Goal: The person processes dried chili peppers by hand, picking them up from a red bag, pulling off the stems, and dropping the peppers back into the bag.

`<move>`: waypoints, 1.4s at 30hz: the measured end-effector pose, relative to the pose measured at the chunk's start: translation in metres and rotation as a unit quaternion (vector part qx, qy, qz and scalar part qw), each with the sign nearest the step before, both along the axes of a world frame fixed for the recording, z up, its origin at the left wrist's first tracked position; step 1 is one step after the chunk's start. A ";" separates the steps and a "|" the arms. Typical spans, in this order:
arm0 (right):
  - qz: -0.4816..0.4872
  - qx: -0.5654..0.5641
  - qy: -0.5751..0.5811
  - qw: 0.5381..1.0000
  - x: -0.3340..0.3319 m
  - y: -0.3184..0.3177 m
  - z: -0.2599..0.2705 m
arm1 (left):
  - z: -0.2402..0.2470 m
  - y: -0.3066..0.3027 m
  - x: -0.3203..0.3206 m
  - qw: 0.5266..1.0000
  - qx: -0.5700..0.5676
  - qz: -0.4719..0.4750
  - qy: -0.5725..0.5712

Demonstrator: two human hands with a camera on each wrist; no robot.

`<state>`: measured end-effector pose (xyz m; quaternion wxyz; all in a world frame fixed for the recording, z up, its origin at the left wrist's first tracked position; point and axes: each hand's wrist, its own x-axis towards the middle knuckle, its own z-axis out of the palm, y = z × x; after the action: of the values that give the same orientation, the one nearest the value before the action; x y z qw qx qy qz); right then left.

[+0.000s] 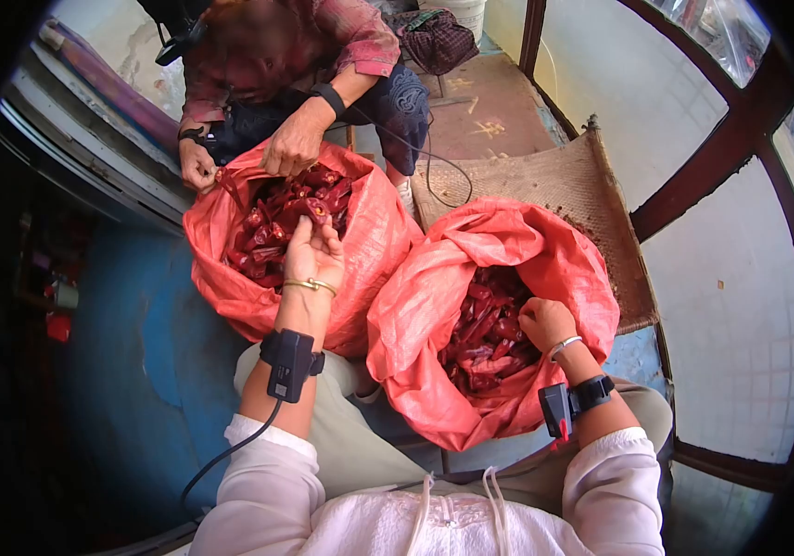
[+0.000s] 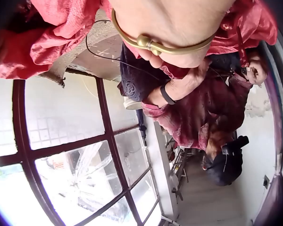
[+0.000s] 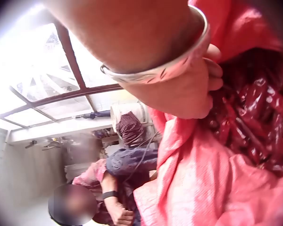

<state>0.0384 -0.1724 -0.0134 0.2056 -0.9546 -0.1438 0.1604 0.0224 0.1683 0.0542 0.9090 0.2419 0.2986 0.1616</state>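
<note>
Dried red chili peppers (image 1: 272, 232) fill the left red woven bag (image 1: 383, 227). Over them my left hand (image 1: 315, 255) is turned palm up, its curled fingers pinching a dried red chili pepper (image 1: 318, 212) by its yellowish stem end. More dried peppers (image 1: 485, 347) lie deeper inside the right red bag (image 1: 415, 371). My right hand (image 1: 548, 324) is inside that bag's mouth, by its right wall, with curled fingers right at the peppers (image 3: 254, 103); I cannot tell whether they hold one. In the right wrist view the fingertips are partly hidden.
Facing me, another person sits with hands (image 1: 295, 144) at the far rim of the left bag, one holding a pepper. A woven mat (image 1: 508, 181) lies behind the right bag. Framed window panes (image 1: 721, 278) stand along the right; a cable (image 1: 230, 452) runs from my left wrist.
</note>
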 end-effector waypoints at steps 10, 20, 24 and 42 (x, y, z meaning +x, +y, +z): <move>0.165 -0.155 0.056 0.972 -0.021 0.010 -0.066 | 0.001 0.032 -0.008 0.995 -0.034 0.096 -0.003; 0.162 -0.190 0.111 0.962 -0.023 0.018 -0.089 | -0.013 -0.051 -0.015 0.967 0.048 -0.246 -0.031; 0.119 -0.098 0.106 0.982 -0.009 0.016 -0.091 | -0.027 -0.089 -0.021 0.920 0.086 -0.382 0.003; 0.044 0.501 0.107 0.858 -0.052 0.035 0.039 | -0.045 -0.151 -0.038 0.642 0.701 -0.307 -0.044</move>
<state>-0.0139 -0.1375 0.0257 0.6625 -0.6925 -0.2238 0.1771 -0.0159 0.0168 0.0093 0.4771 0.8770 -0.0357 0.0448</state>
